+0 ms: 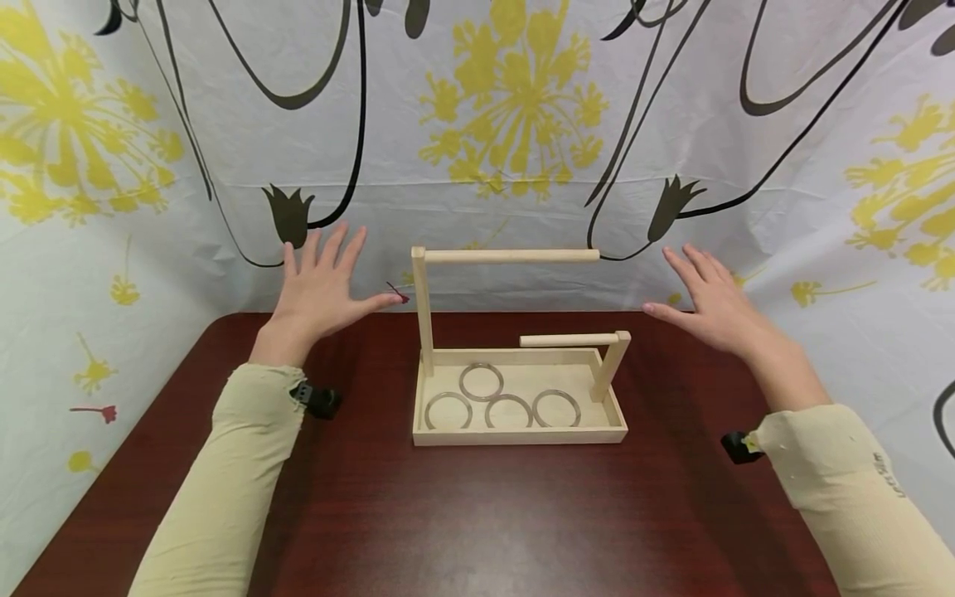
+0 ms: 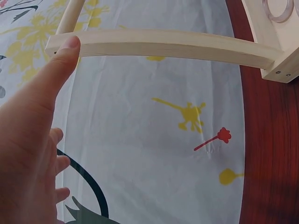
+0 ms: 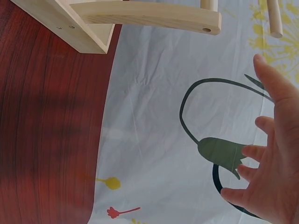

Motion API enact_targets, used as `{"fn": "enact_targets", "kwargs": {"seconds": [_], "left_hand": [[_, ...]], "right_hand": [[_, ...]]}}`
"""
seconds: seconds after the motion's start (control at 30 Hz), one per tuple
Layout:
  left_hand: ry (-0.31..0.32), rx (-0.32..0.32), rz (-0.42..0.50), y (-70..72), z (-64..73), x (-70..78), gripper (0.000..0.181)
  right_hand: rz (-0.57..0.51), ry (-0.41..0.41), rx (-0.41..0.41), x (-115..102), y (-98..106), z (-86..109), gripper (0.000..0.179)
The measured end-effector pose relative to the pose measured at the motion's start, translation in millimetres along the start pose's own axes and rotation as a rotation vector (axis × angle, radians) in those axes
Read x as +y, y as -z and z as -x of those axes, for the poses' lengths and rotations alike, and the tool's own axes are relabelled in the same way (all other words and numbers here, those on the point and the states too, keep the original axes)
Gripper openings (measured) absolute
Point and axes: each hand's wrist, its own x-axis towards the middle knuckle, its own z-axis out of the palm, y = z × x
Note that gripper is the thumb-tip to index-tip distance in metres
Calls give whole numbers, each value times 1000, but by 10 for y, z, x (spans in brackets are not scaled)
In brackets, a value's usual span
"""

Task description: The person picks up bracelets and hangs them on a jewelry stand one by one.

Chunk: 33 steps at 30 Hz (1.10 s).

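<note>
A pale wooden tray (image 1: 522, 437) stands on the table, with a tall post (image 1: 423, 311) at its left end and a short post (image 1: 612, 365) at its right. A long rod (image 1: 515, 256) runs rightward from the tall post; a shorter rod (image 1: 567, 340) points left from the short one. Several clear rings (image 1: 481, 382) lie flat inside the tray. My left hand (image 1: 321, 282) is raised left of the tall post, fingers spread, holding nothing. To the right of the tray, my right hand (image 1: 712, 303) is also raised with fingers extended and nothing in it.
The dark red-brown table (image 1: 477, 514) extends in front of the tray. Behind it and at both sides hangs a white cloth (image 1: 462, 215) printed with yellow flowers and dark stems. Small black devices (image 1: 323, 402) sit at both wrists.
</note>
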Motion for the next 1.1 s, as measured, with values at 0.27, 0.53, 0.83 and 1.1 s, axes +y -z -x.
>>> {"fn": "enact_targets", "kwargs": {"seconds": [0.27, 0.53, 0.83, 1.1], "left_hand": [[-39, 40, -14, 3, -3, 21, 109], [-74, 45, -19, 27, -8, 49, 106], [-117, 79, -16, 35, -26, 84, 103], [-146, 82, 15, 50, -28, 127, 99]], "right_hand": [[-6, 46, 47, -29, -13, 8, 90], [-1, 44, 48, -67, -14, 28, 89], [10, 39, 44, -113, -16, 32, 86], [17, 47, 44, -153, -24, 33, 81]]}}
